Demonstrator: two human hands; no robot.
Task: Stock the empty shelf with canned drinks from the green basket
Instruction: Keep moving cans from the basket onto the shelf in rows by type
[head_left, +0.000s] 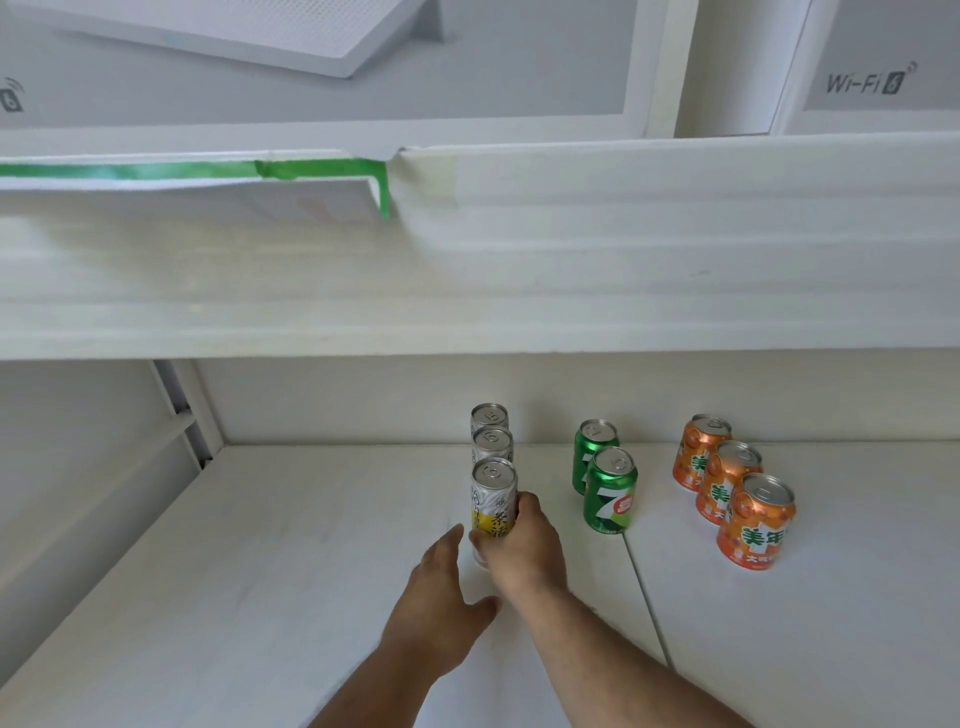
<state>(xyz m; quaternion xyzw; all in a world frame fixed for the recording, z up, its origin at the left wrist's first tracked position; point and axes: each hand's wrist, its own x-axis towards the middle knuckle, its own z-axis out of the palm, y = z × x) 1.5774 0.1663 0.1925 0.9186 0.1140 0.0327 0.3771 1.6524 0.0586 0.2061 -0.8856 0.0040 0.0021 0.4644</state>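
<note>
Head view: right hand (524, 551) grips the front silver-and-yellow tea can (493, 501) on the shelf (260, 545), left hand (441, 597) open at 7 o'clock; placement step, next release and fetch another.

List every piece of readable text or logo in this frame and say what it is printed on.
"Wi-Fi 6": white box on the upper shelf, right.
"7": front green can.
"美年": front orange can; the smaller line below is too blurred to read.
"茶": silver and yellow can gripped by the right hand; the rest is unreadable.
Partial logo, unreadable: box at far left.
</note>
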